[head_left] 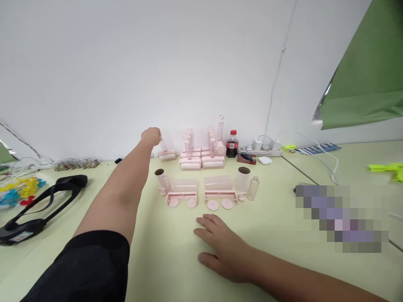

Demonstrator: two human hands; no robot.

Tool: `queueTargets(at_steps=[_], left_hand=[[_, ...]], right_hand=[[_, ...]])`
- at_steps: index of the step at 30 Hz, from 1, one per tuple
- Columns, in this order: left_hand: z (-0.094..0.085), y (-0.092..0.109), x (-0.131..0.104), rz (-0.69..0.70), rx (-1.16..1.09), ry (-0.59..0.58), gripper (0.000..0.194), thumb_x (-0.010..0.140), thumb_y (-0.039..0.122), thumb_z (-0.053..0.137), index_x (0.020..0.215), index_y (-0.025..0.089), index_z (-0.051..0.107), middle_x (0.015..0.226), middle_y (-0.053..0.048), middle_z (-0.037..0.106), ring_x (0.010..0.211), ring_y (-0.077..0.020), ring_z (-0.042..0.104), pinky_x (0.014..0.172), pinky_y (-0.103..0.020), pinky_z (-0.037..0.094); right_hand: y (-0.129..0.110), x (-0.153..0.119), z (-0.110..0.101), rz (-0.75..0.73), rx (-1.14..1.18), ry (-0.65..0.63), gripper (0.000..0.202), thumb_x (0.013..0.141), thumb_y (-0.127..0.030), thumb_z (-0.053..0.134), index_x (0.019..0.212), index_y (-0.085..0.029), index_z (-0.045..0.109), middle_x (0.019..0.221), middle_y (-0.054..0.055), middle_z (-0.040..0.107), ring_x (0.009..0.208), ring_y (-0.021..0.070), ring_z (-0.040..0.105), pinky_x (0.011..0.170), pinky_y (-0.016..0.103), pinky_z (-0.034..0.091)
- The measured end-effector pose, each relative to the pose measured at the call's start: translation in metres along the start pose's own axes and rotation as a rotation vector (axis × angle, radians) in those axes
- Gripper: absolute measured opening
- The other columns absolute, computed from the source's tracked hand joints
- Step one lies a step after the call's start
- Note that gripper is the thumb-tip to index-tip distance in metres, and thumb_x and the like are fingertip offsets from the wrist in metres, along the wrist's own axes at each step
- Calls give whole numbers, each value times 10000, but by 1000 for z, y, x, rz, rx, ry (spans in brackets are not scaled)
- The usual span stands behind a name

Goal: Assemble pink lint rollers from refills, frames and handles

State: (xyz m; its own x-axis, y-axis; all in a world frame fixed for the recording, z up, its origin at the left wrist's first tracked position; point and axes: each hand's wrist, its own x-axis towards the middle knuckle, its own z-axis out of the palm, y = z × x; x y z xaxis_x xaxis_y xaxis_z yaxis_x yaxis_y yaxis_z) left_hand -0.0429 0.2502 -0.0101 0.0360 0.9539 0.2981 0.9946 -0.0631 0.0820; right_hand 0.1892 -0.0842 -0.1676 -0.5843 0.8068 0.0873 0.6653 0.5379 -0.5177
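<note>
My left hand (151, 136) reaches to the back of the table, its fingers closed on the top of the upright handle of a pink lint roller (167, 155). That roller stands by the wall, with a clear cover around its handle. Beside it, several similar pink lint rollers (190, 161) stand grouped. Low over the front of the table is my right hand (220, 247), fingers apart and holding nothing. Beyond it lie two pink roller frames (181, 195), flat pink discs (213, 205), clear covers (218, 182), white paper rolls (242, 180) and a clear bottle (252, 188).
A cola bottle (232, 144) stands right of the rollers, near a power strip (260, 152) with chargers and cables. Black straps (47, 209) and colourful plastic pieces (25, 188) lie left. A pixelated area covers something at right. The white wall (141, 63) bounds the back.
</note>
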Motion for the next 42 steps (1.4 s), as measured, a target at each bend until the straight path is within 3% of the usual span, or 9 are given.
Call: queueTargets(at_steps=[8,14,17,22,26,29,33,38,42], left_hand=[[-95,-11,-48,124,-112,385,217,873,278,520,983,197,688,984,-85,722,966,-259,654,837,-366,505],[-153,-1,-147,313,-735,557,173,891,334,570,869,177,636,779,-48,702,686,-153,677,662,-281,567],[-134,11,-211,342,-1001,537,183,854,349,637,837,167,618,727,-32,687,649,-146,686,640,-280,591],[-54,30,-276,218,-1280,296,212,833,385,645,832,176,605,708,-21,692,648,-174,702,663,-331,615],[-9,35,-279,225,-995,286,221,877,341,548,1008,174,608,991,-108,715,908,-247,703,830,-445,579],[4,43,-282,460,-581,405,352,852,245,569,1200,192,564,1277,-136,619,1230,-296,553,1073,-550,389],[13,58,-297,713,-305,339,232,889,209,552,1112,233,611,1173,-77,687,1267,-291,520,1163,-607,151],[24,54,-299,722,-334,230,166,921,205,503,1029,231,626,988,-57,733,925,-217,675,948,-452,440],[25,34,-286,459,-473,329,135,891,237,537,987,228,632,952,-56,733,901,-226,682,813,-385,498]], right_hand=[[10,5,-9,109,90,115,468,906,-383,493,1285,-128,599,1312,163,602,1222,306,522,1054,493,415],[8,10,-32,189,432,402,599,896,-486,545,1423,-233,418,1373,144,551,1179,285,570,955,490,503],[4,6,-48,97,547,595,777,849,-522,617,1492,-275,256,1476,152,437,1226,287,539,925,473,528],[8,-13,-60,-38,427,802,528,778,-488,713,1201,-210,564,1161,126,670,1060,313,626,910,488,519],[24,-18,-58,50,344,824,492,772,-478,720,1151,-199,577,1088,109,692,963,289,655,810,430,553],[32,-16,-54,96,328,771,527,782,-488,710,1199,-206,552,1059,88,693,897,252,662,764,388,560],[32,-13,-49,0,243,664,516,811,-471,682,1233,-211,538,1096,86,682,936,244,653,784,366,552],[31,-17,-58,-89,30,689,542,845,-451,638,1320,-226,507,1196,116,643,1047,282,616,872,421,525],[38,-27,-84,2,-113,859,594,868,-463,583,1403,-229,471,1261,151,569,1155,328,550,920,485,500]])
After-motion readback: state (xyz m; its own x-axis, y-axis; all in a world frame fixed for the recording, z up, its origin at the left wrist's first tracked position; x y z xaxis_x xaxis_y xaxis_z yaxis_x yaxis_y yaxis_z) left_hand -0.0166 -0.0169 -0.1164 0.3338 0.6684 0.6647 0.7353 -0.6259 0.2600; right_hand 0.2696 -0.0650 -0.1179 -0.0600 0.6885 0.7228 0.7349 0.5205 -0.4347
